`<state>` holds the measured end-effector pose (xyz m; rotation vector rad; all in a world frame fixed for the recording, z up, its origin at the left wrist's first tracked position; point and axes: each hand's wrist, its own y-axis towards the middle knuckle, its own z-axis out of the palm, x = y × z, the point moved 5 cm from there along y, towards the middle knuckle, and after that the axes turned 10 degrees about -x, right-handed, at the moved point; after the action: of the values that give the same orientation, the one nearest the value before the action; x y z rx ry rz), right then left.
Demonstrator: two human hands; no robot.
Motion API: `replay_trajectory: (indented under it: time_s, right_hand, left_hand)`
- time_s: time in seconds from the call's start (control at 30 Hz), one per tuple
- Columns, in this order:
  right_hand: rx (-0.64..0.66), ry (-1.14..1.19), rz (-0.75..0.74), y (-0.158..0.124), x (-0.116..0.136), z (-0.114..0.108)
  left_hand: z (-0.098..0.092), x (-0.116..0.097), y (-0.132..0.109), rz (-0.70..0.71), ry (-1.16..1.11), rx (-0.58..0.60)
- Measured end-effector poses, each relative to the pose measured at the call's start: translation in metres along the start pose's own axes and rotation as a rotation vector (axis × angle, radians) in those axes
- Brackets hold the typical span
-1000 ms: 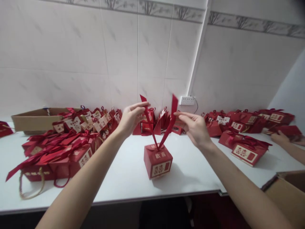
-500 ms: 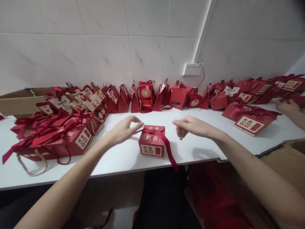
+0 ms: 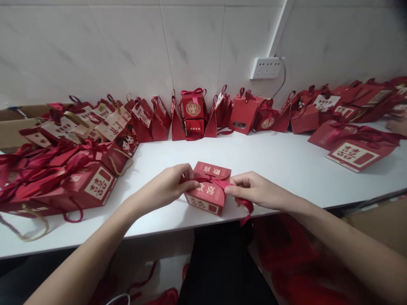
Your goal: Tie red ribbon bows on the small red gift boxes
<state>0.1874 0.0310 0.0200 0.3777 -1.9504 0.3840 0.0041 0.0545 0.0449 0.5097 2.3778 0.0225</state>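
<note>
A small red gift box (image 3: 206, 190) with gold characters sits near the front edge of the white table (image 3: 280, 161). Two ends of a dark red ribbon (image 3: 246, 206) cross over its top. My left hand (image 3: 168, 186) pinches the ribbon at the box's left side, fingers closed. My right hand (image 3: 252, 190) is closed on the other ribbon end at the box's right side, and that end hangs over the table edge.
Red gift boxes and bags line the wall (image 3: 193, 112). A heap of red ribbon bags (image 3: 63, 169) lies at the left beside a cardboard box (image 3: 12, 127). More flat red boxes (image 3: 356, 152) lie at the right, where another person's hand (image 3: 397, 125) shows. A wall socket (image 3: 266, 67) is above.
The ribbon ends, held up above the box a second ago, have been brought down across its top. Both hands have closed in on the box and gripped the ribbon. The view has tilted down.
</note>
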Motion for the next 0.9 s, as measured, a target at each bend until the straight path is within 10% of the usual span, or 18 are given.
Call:
replay_trajectory:
  time_s: [0.27, 0.9]
  right_hand:
    - [0.064, 0.054, 0.123, -0.017, 0.004, 0.003]
    - [0.023, 0.105, 0.180, -0.017, 0.000, -0.012]
  left_hand:
    - [-0.007, -0.015, 0.004, 0.156, 0.117, -0.244]
    - [0.011, -0.010, -0.020, -0.279, -0.380, 0.370]
